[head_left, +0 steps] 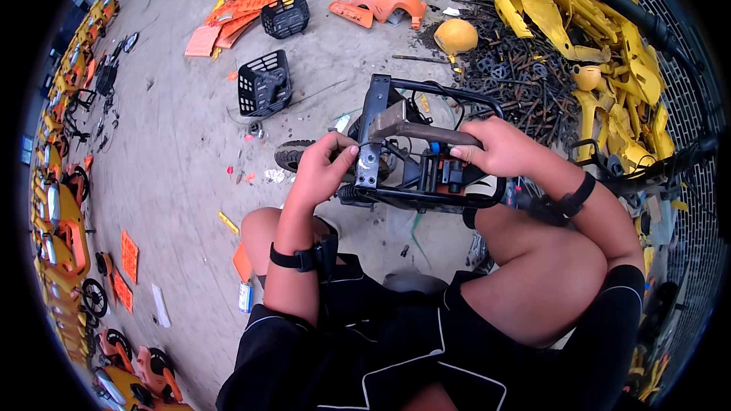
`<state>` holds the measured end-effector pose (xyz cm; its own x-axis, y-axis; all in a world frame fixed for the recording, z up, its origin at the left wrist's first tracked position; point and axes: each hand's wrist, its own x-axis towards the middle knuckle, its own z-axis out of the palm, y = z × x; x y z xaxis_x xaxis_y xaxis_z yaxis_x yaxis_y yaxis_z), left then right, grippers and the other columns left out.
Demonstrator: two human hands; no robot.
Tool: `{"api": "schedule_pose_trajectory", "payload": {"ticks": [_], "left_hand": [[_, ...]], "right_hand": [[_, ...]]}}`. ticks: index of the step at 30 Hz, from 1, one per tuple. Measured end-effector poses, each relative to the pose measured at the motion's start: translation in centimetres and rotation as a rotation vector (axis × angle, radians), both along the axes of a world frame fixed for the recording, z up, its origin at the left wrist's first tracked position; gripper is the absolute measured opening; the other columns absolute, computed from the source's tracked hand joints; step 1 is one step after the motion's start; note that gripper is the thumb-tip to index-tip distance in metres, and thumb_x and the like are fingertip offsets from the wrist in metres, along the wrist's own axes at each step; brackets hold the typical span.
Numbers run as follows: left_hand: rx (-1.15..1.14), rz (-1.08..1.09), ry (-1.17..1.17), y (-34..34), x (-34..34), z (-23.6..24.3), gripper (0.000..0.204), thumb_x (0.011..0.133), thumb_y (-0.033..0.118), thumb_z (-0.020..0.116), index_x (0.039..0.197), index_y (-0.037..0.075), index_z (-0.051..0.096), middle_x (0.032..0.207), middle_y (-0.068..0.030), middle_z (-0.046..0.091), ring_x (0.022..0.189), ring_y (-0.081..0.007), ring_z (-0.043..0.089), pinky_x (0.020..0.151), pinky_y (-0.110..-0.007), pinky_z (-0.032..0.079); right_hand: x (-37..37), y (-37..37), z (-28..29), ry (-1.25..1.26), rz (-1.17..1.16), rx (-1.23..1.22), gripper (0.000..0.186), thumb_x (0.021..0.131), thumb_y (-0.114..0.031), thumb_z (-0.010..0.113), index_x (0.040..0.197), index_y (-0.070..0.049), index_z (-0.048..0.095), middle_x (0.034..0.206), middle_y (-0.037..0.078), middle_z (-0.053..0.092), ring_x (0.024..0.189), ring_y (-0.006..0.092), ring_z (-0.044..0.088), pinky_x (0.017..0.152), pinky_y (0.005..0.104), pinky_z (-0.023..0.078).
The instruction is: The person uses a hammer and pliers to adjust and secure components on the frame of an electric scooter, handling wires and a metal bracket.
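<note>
A black scooter frame stands before my knees, with wiring and parts inside it. My right hand is wrapped around the handle of a hammer. The hammer's metal head lies over the frame's front crosspiece. At the left edge of that crosspiece my left hand is closed, thumb and forefinger pinching a thin black cable. A black tyre shows beyond my left hand, partly hidden by it.
Yellow body panels are heaped at the far right beside a pile of dark metal parts. Black baskets, orange panels and an orange fender lie on the concrete floor. Scooters line the left; a can stands near my left leg.
</note>
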<state>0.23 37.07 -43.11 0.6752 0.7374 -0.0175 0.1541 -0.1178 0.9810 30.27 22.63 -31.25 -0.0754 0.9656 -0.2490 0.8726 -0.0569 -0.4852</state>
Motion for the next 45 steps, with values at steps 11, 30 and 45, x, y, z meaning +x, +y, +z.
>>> {"api": "schedule_pose_trajectory", "payload": {"ticks": [11, 30, 45], "left_hand": [[-0.010, -0.001, -0.018, 0.1, 0.2, 0.2, 0.014, 0.101, 0.014, 0.067, 0.103, -0.001, 0.065, 0.088, -0.0004, 0.065, 0.081, -0.0075, 0.056, 0.073, -0.024, 0.048], [0.009, 0.192, -0.012, 1.1, -4.5, -0.9, 0.017, 0.099, 0.014, 0.070, 0.106, -0.001, 0.069, 0.090, 0.0001, 0.067, 0.082, -0.0070, 0.057, 0.073, -0.023, 0.048], [0.064, 0.196, 0.023, 0.9, -4.2, -0.5, 0.014, 0.094, 0.012, 0.074, 0.099, -0.001, 0.072, 0.088, -0.0043, 0.070, 0.079, -0.0109, 0.060, 0.072, -0.027, 0.050]], "right_hand": [[0.2, 0.0, -0.5, 0.014, -0.012, 0.038, 0.038, 0.096, -0.042, 0.067, 0.089, -0.004, 0.067, 0.071, 0.015, 0.068, 0.071, 0.0368, 0.068, 0.064, 0.0467, 0.050], [0.2, 0.4, -0.8, 0.086, -0.120, -0.115, 0.037, 0.096, -0.042, 0.066, 0.094, -0.005, 0.071, 0.079, 0.013, 0.072, 0.074, 0.0326, 0.069, 0.070, 0.0429, 0.052], [0.0, 0.3, 0.3, 0.048, -0.005, 0.077, 0.035, 0.097, -0.037, 0.068, 0.093, -0.003, 0.066, 0.068, 0.013, 0.065, 0.063, 0.0269, 0.066, 0.061, 0.0387, 0.050]]}}
